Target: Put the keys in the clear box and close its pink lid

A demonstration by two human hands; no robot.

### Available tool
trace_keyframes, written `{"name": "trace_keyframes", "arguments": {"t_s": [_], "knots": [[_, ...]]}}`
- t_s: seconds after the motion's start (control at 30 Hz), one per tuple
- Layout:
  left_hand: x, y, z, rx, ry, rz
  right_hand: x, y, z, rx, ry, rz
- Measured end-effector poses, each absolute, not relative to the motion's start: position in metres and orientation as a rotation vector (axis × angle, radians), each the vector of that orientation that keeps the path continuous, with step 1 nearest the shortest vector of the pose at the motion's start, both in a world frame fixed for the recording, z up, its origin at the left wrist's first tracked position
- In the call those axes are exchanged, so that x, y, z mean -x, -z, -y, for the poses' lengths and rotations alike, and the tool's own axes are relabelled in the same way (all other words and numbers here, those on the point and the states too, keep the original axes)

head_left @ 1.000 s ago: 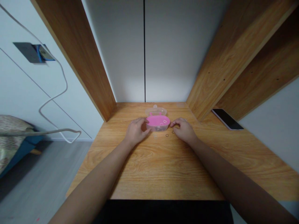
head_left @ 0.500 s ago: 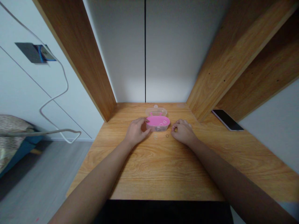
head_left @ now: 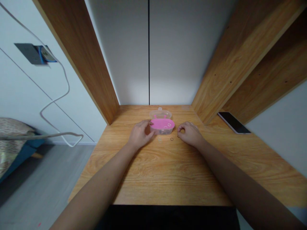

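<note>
The oval box (head_left: pixel 162 131) is clear and colourless, with a plain pink insert (head_left: pixel 159 123). The small ring (head_left: pixel 171 139) near it is dark. The desk (head_left: pixel 148 179) is yellow-brown with streaked wood grain. At right, the phone (head_left: pixel 233 123) has a black face and pale edge. At far left, the patterned cloth (head_left: pixel 14 134) is mottled beige above blue fabric (head_left: pixel 21 156); the floor (head_left: pixel 55 179) is grey.

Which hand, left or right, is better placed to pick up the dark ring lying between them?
Probably right: the right hand has fingertips closer to the dark ring, while the left hand grips the pink-topped box. Whether the right pinches anything is unclear.
</note>
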State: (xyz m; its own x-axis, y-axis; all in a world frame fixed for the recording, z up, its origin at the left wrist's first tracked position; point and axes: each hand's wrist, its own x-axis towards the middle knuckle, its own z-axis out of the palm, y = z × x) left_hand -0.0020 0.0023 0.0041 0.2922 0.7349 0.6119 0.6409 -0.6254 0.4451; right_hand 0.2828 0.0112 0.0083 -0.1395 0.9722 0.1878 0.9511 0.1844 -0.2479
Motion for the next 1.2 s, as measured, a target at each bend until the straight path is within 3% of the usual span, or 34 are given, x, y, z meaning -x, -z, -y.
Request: {"name": "trace_keyframes", "arguments": {"t_s": [0.33, 0.57, 1.2], "knots": [[0.002, -0.008, 0.0, -2.416, -1.246, -1.288, -0.281, -0.009, -0.008, 1.684, -0.117, 2.288], [0.002, -0.006, 0.0, -2.417, -1.237, -1.291, -0.28, -0.008, -0.007, 1.344, -0.337, 2.321], [0.002, -0.006, -0.001, -2.423, -1.245, -1.278, -0.277, -0.008, -0.003, 1.205, -0.457, 2.369]]}}
